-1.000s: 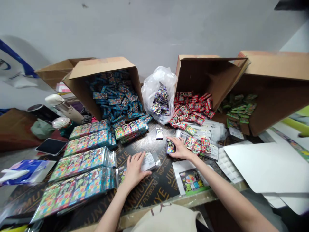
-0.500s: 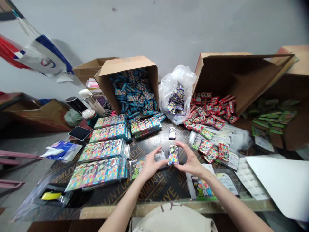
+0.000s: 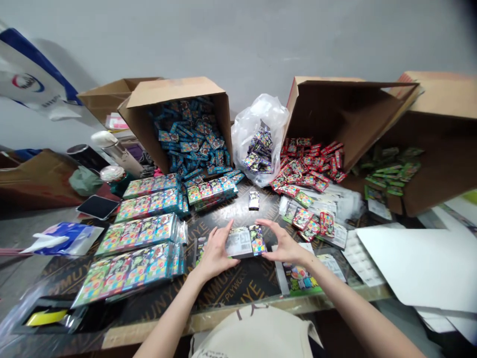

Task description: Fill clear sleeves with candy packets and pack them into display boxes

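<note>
In front of me on the black board lies a flat printed pouch [image 3: 239,242] with a pale barcode panel facing up. My left hand [image 3: 216,252] grips its left part, thumb on the near edge and fingers on the far edge. At its right end sits a small purple candy packet [image 3: 258,238]. The thumb and index finger of my right hand [image 3: 282,243] hold this packet by its near and far edges. Just beyond, another small packet [image 3: 254,200], black and white, lies alone on the board.
Stacked colourful packs [image 3: 128,268] stand at left. Behind are a carton of blue packets [image 3: 194,134], a plastic bag of purple ones [image 3: 257,144], a carton with red packets [image 3: 309,164] and one with green packets [image 3: 395,169]. White sheets [image 3: 406,263] lie at right.
The purple packet, held between both hands before, is now at the pouch's right end. My left hand has shifted left onto the pouch. The camera view has turned slightly right.
</note>
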Demonstrator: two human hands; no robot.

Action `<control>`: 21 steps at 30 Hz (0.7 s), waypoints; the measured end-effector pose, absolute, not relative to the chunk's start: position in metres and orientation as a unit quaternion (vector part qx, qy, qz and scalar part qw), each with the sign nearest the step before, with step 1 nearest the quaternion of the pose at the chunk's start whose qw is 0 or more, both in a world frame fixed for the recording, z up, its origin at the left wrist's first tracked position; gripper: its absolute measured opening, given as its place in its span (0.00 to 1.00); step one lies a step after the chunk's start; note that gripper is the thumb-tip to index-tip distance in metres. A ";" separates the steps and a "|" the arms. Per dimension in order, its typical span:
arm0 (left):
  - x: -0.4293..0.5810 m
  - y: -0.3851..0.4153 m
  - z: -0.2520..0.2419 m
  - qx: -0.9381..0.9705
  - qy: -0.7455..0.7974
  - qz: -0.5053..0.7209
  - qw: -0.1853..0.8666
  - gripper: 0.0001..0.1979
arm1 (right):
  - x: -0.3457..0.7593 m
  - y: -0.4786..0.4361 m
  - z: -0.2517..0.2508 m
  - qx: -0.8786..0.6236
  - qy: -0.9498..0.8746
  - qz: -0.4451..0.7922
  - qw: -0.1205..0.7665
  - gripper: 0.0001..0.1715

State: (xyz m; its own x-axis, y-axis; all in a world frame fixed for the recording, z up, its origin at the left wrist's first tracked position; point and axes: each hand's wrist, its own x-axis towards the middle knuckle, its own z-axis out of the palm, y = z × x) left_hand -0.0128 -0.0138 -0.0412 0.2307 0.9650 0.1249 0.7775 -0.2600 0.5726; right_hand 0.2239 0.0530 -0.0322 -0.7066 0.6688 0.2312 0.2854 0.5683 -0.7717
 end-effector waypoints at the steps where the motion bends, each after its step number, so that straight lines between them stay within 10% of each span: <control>1: -0.012 -0.014 -0.040 0.760 0.569 0.236 0.205 0.52 | 0.225 0.054 -0.032 -0.275 -0.844 0.385 0.252 0.47; 8: -0.014 -0.011 -0.042 0.699 0.627 0.288 0.187 0.50 | 0.217 0.035 -0.033 -0.392 -0.811 0.249 0.356 0.44; 21: -0.030 -0.005 -0.070 0.739 0.638 0.166 0.138 0.41 | 0.303 0.090 -0.060 -0.644 -0.738 -0.019 0.200 0.43</control>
State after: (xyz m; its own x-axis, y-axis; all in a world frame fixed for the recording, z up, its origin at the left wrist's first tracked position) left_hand -0.0305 -0.0045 -0.0699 0.1298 0.9891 0.0691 0.8971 -0.1468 0.4167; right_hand 0.3033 0.0903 -0.0604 -0.0900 0.9430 0.3204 0.9586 0.1693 -0.2290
